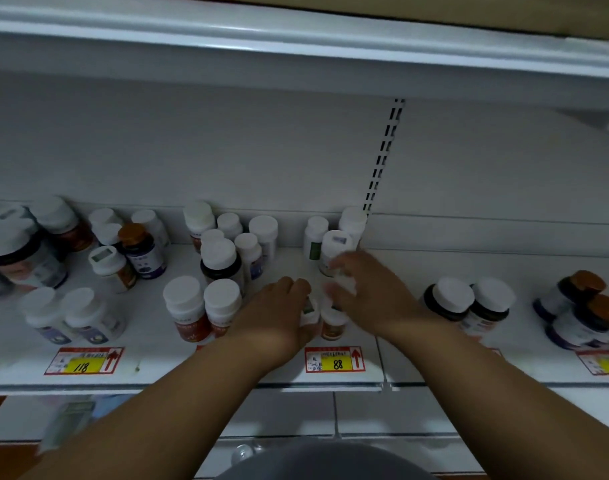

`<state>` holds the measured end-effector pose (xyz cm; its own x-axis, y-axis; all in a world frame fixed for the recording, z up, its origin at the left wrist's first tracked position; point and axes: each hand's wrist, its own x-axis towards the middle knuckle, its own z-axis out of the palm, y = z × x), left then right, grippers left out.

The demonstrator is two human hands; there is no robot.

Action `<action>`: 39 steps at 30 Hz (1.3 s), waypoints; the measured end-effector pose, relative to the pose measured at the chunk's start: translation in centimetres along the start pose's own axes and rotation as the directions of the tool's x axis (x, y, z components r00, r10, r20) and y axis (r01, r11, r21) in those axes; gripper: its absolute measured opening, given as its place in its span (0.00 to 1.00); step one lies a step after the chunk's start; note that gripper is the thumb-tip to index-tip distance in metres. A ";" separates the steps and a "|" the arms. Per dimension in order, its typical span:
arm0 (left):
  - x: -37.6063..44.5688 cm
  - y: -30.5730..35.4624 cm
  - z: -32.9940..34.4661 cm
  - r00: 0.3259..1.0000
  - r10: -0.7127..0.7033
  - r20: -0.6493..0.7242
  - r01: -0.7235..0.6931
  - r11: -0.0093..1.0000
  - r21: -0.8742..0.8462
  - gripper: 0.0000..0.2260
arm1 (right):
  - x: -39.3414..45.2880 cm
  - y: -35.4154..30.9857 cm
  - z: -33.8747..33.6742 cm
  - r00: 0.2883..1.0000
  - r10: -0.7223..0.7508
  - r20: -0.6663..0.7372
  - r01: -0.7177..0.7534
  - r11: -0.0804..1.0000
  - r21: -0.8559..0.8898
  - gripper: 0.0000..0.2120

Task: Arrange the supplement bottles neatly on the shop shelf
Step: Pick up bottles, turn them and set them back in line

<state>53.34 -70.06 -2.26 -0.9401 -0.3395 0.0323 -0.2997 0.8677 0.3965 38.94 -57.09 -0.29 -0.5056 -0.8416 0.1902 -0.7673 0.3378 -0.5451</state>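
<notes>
On the white shop shelf [178, 362] stand many white-capped supplement bottles. My left hand [279, 313] curls round a small white bottle [310, 311] near the shelf's front, above the "88" price tag. My right hand [362, 289] grips another small white bottle [344, 280], blurred by motion. Between the hands stands a small bottle with an orange label [332, 323]. Just behind my right hand are three white bottles [334, 244] by the back wall. Two red-labelled bottles [199, 310] stand left of my left hand.
More bottles crowd the far left [53, 258] and the middle [227, 244]. Dark bottles with white caps [469, 303] and orange-capped ones [587, 306] stand at the right. Price tags [83, 361] line the front edge. An upper shelf [296, 39] overhangs.
</notes>
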 end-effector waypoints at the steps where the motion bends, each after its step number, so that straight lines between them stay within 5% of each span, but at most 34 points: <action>1: -0.1 0.0 -0.1 1.000 0.006 -0.019 -0.006 1.000 0.008 0.27 | 1.2 0.0 -0.6 0.994 0.004 -0.107 -0.005 1.000 -0.017 0.17; 3: -0.1 0.2 -0.5 0.998 0.017 -0.064 -0.017 1.000 0.007 0.28 | 3.9 0.2 -1.5 0.986 0.042 -0.164 -0.065 0.988 -0.138 0.17; 8: 0.2 1.0 -1.5 0.987 -0.004 -0.158 -0.010 0.996 -0.086 0.25 | 6.7 0.7 0.0 0.990 0.106 0.090 -0.057 0.900 -0.432 0.19; 19: 0.1 1.5 -1.3 0.967 -0.090 -0.237 0.015 0.954 -0.301 0.19 | 6.5 1.9 -0.3 0.997 0.039 0.070 -0.006 0.906 -0.424 0.19; 21: 0.2 1.4 -1.1 0.956 -0.119 -0.266 0.027 0.945 -0.325 0.20 | 6.1 1.5 -1.4 0.998 0.069 -0.010 -0.069 0.951 -0.302 0.21; 24: 0.7 1.6 -1.5 0.929 -0.186 -0.320 0.059 0.928 -0.367 0.29 | 5.0 -0.3 -3.9 0.970 0.200 -0.137 -0.188 0.977 0.100 0.21; 28: 1.1 3.7 -2.6 0.928 -0.181 -0.325 0.004 0.879 -0.477 0.29 | 2.6 -3.1 -7.1 0.948 0.316 -0.022 -0.240 0.763 0.600 0.23; 32: 0.6 6.7 -3.4 0.953 -0.223 -0.204 -0.013 0.646 -0.763 0.14 | 0.5 -3.9 -9.1 0.955 0.292 -0.049 -0.200 0.759 0.620 0.24; 36: 0.3 9.1 -2.9 0.981 -0.175 0.082 0.102 0.108 -0.989 0.20 | -1.2 -3.1 -10.0 0.973 0.230 -0.012 -0.138 0.622 0.771 0.10; 39: -0.1 10.5 -2.3 0.988 -0.122 0.092 0.096 0.030 -0.995 0.27 | -2.2 -2.9 -10.9 0.976 0.215 -0.045 -0.111 0.660 0.743 0.10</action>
<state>50.67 -61.77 3.96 -0.9075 -0.4080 -0.1005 0.0624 -0.3674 0.9280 37.94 -51.61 9.76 -0.6756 -0.7298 0.1049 -0.1575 0.0038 -0.9875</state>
